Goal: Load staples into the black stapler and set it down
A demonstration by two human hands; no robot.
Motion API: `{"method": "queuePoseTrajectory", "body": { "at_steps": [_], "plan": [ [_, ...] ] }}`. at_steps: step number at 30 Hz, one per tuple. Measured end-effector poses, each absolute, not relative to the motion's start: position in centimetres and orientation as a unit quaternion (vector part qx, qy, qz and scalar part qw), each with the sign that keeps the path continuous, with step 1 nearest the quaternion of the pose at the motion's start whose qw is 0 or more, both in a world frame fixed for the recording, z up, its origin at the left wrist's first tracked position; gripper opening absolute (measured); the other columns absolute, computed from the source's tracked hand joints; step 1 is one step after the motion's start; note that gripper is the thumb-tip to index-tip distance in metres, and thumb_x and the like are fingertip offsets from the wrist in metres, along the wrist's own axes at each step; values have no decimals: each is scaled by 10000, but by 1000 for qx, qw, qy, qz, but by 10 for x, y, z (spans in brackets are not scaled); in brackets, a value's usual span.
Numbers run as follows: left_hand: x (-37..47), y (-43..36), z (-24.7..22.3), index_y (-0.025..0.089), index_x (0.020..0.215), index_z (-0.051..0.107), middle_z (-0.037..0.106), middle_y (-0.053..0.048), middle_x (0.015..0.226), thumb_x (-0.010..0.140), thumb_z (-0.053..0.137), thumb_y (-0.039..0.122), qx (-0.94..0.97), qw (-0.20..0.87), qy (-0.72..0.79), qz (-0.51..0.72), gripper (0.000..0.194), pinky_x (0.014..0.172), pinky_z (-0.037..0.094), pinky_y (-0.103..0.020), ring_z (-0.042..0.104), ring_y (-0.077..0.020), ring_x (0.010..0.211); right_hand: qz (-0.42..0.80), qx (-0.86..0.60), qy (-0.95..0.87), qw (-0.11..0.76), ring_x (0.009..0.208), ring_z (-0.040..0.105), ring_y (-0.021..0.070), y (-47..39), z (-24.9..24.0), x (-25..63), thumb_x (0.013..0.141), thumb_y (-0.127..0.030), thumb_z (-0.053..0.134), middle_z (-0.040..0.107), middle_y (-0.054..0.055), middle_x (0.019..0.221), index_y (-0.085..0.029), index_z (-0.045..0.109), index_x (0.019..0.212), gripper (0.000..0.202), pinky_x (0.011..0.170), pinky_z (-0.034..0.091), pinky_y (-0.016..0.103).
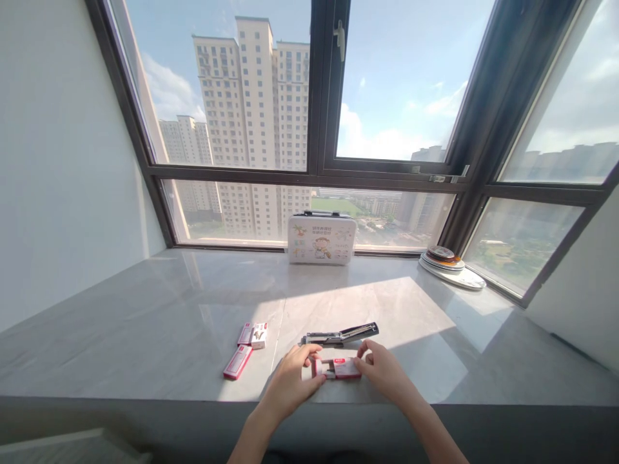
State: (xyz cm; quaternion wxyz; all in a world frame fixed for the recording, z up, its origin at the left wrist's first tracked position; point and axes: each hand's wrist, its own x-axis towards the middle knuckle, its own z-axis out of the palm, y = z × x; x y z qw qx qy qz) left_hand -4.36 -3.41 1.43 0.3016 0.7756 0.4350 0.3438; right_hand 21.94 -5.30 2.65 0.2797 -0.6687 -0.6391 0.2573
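A small red and white box [346, 368] lies near the front edge of the marble sill, its inner tray pulled partly out to the left. My left hand [293, 380] has its thumb and fingers around the tray end. At the right end of the box, my right hand [382, 368] pinches the sleeve. Just behind them rests a stapler [333, 336], opened out, its black and silver parts spread. What lies inside the tray is too small to tell. Left of my hands are a red and white box [238, 362] and more small boxes [253, 335] side by side.
A white carrying case [322, 240] with cartoon prints stands upright against the window. Stacked round plates or lids [452, 269] sit in the back right corner. The sill's front edge [169, 398] runs just before my wrists.
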Motion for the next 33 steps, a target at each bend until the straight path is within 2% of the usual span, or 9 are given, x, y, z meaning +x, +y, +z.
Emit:
{"method": "queuePoseTrajectory", "body": {
  "at_steps": [3,6,11,16,21,23,26,29,33],
  "plan": [
    [-44,-33,14,313,1257,632,665,0,1123,754,740,251,775,309,438,335,519,919,469,-310,610,-215,1009,175,-613,-744,199,616,567,150,-45,49,195,852,-303,607,668,-28,659,-279,753,931,168,557,268,254],
    [-44,-32,17,310,1234,641,671,-4,1115,770,732,279,780,309,434,328,473,895,466,-313,606,-222,1014,139,-566,-802,128,697,611,180,-31,66,171,750,-248,675,708,-3,693,-294,795,785,134,580,277,261],
    [-44,-32,22,308,1099,670,690,13,1065,760,719,266,790,301,425,323,345,839,455,-304,591,-233,1023,132,-540,-824,112,724,617,190,-18,72,159,666,-208,718,701,17,690,-237,772,707,74,608,295,260],
    [-43,-34,20,310,1166,653,677,-6,1087,742,716,257,782,298,436,331,432,864,462,-321,595,-238,1007,153,-552,-802,172,635,562,134,-34,59,184,801,-236,622,648,-31,679,-235,727,884,133,571,287,244],
    [-46,-35,20,309,1165,651,665,-9,1116,739,737,255,788,282,429,340,438,917,457,-326,597,-242,1053,207,-573,-742,280,600,509,133,-53,35,227,871,-300,593,548,-52,615,-218,686,890,126,584,326,247],
    [-46,-37,21,306,1147,656,668,-12,1108,750,752,293,787,263,436,349,409,922,451,-327,597,-248,1068,238,-575,-725,296,604,502,137,-58,29,238,892,-362,595,564,-47,652,-216,692,995,203,588,346,252],
    [-40,-41,20,297,1092,662,692,5,930,834,700,379,765,259,475,348,273,844,449,-323,623,-238,957,275,-571,-711,303,611,495,136,-65,23,240,892,-408,610,621,-31,745,-229,689,1143,318,595,373,256],
    [-25,-48,19,295,1077,656,699,29,803,902,618,384,753,267,492,346,200,799,434,-317,632,-226,869,276,-571,-711,305,628,512,140,-67,21,233,896,-395,602,668,-16,799,-245,727,1100,282,608,385,260],
    [-13,-52,18,283,1090,657,711,26,814,952,531,385,742,291,487,358,213,734,433,-298,630,-199,743,253,-568,-725,297,640,561,154,-64,27,223,888,-371,608,693,-13,770,-254,755,1071,262,627,395,269]
  ]
}}
